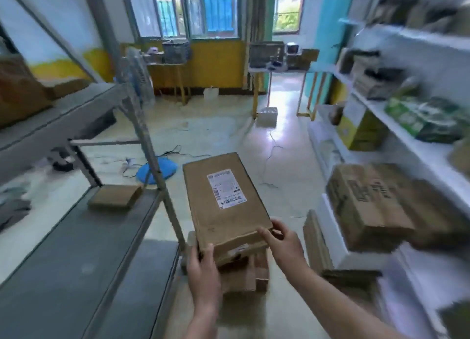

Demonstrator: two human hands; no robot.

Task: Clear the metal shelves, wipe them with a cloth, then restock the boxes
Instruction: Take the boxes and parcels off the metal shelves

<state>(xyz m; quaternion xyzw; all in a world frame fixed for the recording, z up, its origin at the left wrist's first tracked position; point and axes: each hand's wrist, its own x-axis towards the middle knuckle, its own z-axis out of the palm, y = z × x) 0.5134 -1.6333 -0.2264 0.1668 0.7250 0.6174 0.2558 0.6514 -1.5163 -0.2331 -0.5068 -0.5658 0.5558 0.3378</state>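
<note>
A long brown cardboard box (223, 198) with a white shipping label is held in the aisle, above another brown box (244, 277) on the floor. My left hand (203, 270) grips its near left corner. My right hand (282, 244) grips its near right corner, fingers curled over the top edge. The grey metal shelf (63, 262) stands to the left; a small flat brown box (114, 196) lies at the far end of its lower level. A larger brown box (20, 92) sits on the upper level.
White shelves (407, 140) on the right carry green, yellow and brown boxes. Flat cardboard (318, 244) leans at their base. A fan with a blue base (157, 169) and loose cables stands on the floor ahead. Tables line the far wall under the windows.
</note>
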